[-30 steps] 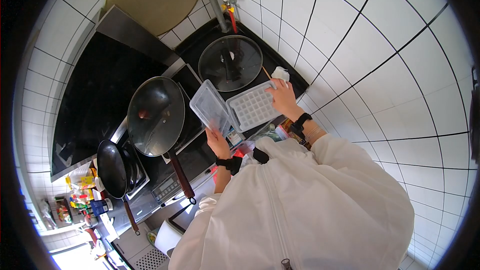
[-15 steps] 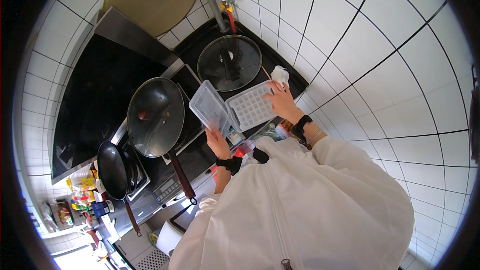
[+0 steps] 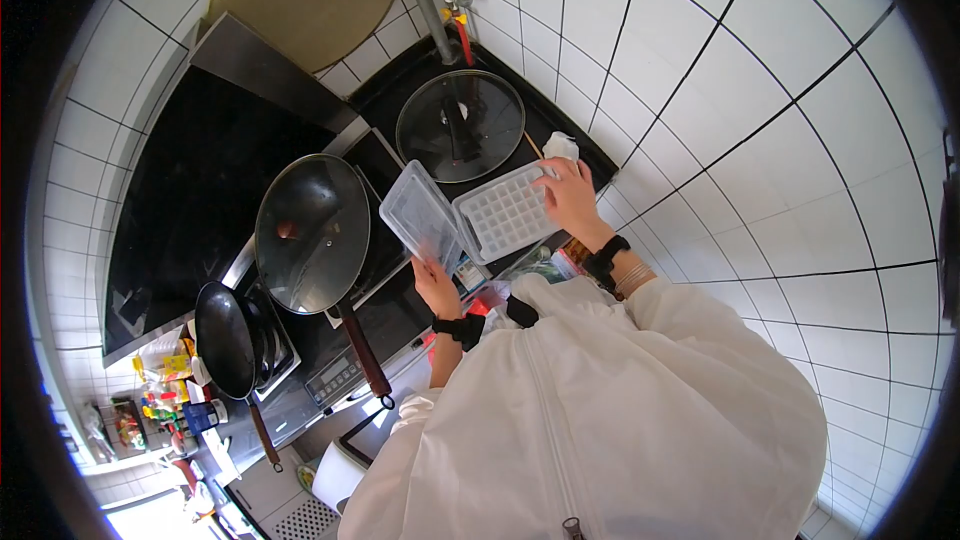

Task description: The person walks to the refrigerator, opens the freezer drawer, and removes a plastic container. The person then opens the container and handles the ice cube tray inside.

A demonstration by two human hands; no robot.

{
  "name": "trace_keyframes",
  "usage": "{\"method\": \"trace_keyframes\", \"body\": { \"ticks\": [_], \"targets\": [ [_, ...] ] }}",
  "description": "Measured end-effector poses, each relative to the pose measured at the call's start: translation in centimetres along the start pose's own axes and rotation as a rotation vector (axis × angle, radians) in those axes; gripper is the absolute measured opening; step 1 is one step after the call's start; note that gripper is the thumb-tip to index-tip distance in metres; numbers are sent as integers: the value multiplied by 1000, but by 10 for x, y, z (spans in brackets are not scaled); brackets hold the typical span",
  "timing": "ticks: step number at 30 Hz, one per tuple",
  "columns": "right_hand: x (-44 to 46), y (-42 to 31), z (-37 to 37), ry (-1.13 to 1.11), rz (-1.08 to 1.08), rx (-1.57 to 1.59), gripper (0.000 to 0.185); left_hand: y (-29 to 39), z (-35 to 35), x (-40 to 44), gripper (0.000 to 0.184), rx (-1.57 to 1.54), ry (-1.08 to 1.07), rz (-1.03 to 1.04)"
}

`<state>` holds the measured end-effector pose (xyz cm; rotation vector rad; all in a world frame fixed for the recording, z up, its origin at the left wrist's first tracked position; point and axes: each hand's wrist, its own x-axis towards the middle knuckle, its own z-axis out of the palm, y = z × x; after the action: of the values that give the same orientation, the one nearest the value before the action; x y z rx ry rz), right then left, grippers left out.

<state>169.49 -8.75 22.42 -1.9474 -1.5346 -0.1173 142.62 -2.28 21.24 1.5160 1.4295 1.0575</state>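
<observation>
A white ice cube tray [image 3: 505, 210] with many small square compartments sits at the counter's edge. Its clear plastic lid [image 3: 415, 202] is tilted up along the tray's left side. The near corner of that lid is held by my left hand [image 3: 436, 290], fingers closed on it. At the tray's far right corner, my right hand [image 3: 572, 198] has its fingers bent over the rim, seemingly gripping it; the fingertips are partly hidden. Just beyond this hand lies a crumpled white item [image 3: 561, 145], like tissue.
A round glass lid [image 3: 460, 127] lies on the black counter behind the tray. To the left stand a glass-lidded wok [image 3: 312, 235] with its handle toward me and a smaller dark pan [image 3: 226, 340]. A tiled wall [image 3: 740, 140] bounds the right side.
My right hand has shifted slightly to the right along the tray's edge, and its fingers have bent more. My left hand and the clear lid have hardly moved.
</observation>
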Motion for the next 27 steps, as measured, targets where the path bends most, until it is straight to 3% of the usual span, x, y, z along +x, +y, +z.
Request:
{"method": "trace_keyframes", "body": {
  "ticks": [2, 5, 11, 18, 21, 25, 27],
  "targets": [
    [-4, 6, -4, 181, 71, 60, 16, -2, -1, 0, 30, 14, 0, 29],
    [-16, 12, -18, 257, 211, 74, 14, -6, -1, -1, 29, 11, 10, 31],
    [-56, 35, -24, 240, 336, 72, 15, -7, -5, -7, 29, -239, 26, -15],
    [-127, 43, -17, 46, 511, 22, 7, 6, -21, -29, 35, -260, 55, -73],
    [-157, 38, -10, -106, 693, 133, 7, 7, -23, -38, 38, -165, 79, -91],
    [-196, 37, 7, -276, 659, 115, 11, 7, -27, -52, 40, -8, 252, -111],
    [-203, 31, 12, -309, 693, 162, 14, -4, -32, -63, 40, -85, 289, -121]
  ]
}}
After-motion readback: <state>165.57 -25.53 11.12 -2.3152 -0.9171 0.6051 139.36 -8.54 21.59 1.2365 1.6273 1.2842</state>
